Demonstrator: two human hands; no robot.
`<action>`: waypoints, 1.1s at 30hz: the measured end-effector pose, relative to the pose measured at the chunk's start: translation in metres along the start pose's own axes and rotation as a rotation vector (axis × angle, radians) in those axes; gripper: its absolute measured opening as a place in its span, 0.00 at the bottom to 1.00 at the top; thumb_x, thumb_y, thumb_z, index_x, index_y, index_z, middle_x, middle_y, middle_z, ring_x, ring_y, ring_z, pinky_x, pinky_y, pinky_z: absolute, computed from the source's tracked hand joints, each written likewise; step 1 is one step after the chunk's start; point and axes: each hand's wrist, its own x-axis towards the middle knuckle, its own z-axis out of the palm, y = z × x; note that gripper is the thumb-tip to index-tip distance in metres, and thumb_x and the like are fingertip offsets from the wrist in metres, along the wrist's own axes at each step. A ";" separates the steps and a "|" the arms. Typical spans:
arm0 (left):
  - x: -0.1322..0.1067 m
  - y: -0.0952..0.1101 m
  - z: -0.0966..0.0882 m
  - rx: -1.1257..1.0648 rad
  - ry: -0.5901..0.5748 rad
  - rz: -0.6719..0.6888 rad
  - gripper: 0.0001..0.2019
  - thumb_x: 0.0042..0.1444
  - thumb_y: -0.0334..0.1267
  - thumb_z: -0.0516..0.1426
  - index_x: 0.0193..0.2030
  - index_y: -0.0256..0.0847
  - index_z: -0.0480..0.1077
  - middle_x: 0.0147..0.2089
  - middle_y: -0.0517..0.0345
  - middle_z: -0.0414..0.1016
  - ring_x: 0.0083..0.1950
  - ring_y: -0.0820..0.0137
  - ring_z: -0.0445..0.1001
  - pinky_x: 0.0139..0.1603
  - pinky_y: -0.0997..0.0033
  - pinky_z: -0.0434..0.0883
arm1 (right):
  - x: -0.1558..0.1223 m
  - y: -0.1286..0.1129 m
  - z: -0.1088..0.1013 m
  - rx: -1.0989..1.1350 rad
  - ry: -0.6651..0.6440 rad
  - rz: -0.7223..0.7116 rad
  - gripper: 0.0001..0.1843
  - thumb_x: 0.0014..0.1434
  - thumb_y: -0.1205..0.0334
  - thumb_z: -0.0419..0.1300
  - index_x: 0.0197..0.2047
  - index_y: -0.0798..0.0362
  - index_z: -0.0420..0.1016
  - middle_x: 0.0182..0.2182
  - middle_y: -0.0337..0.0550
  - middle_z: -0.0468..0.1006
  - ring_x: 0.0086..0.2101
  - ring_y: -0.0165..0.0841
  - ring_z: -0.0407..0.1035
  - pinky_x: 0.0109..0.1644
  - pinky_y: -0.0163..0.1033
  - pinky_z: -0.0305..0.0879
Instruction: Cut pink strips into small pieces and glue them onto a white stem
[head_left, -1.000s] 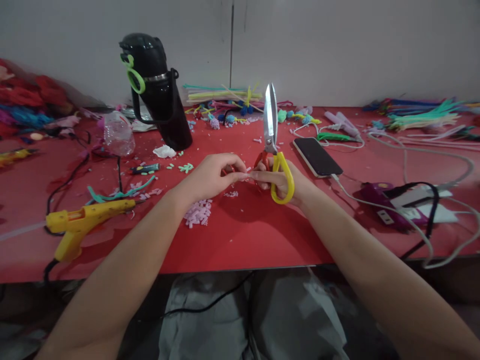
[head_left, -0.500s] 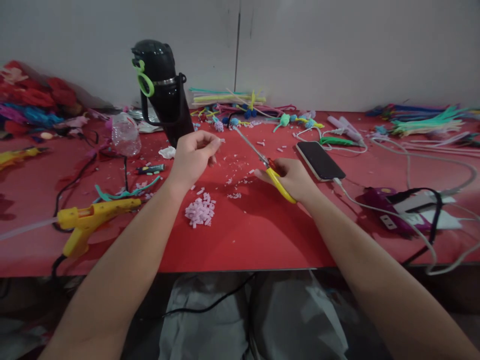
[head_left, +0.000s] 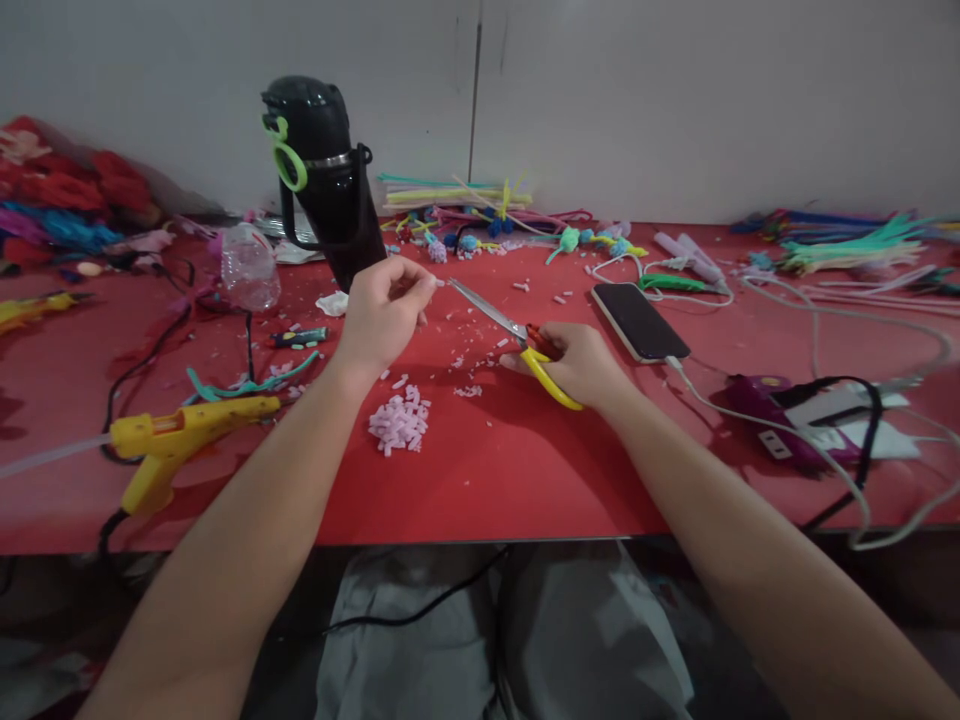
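My left hand (head_left: 386,310) is pinched on a small pale pink piece (head_left: 439,283), whose tip just shows past the thumb and forefinger. My right hand (head_left: 574,362) grips a pair of scissors (head_left: 491,312) with yellow and red handles. Their blades look closed or nearly so, and the points lie close beside the pink piece. Below my left hand a heap of short pale pink bits (head_left: 400,420) rests on the red table (head_left: 487,500). Loose crumbs (head_left: 469,391) are scattered between my hands.
A tilted black bottle (head_left: 326,180) stands behind my left hand. Left are a yellow glue gun (head_left: 187,430) and a clear plastic bottle (head_left: 250,268). Right lie a phone (head_left: 640,322) on a cable and a purple power strip (head_left: 795,425). Pipe cleaners (head_left: 457,197) line the back.
The scissors have moved left and slightly down, bringing their points close to the piece at my left fingertips. My left hand has barely shifted.
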 end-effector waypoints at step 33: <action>-0.003 0.006 0.001 0.001 -0.026 -0.024 0.06 0.55 0.33 0.57 0.27 0.41 0.67 0.22 0.62 0.66 0.23 0.75 0.66 0.26 0.72 0.66 | -0.001 -0.006 0.000 -0.088 -0.006 -0.022 0.33 0.44 0.33 0.67 0.21 0.50 0.55 0.19 0.32 0.50 0.24 0.26 0.45 0.26 0.37 0.41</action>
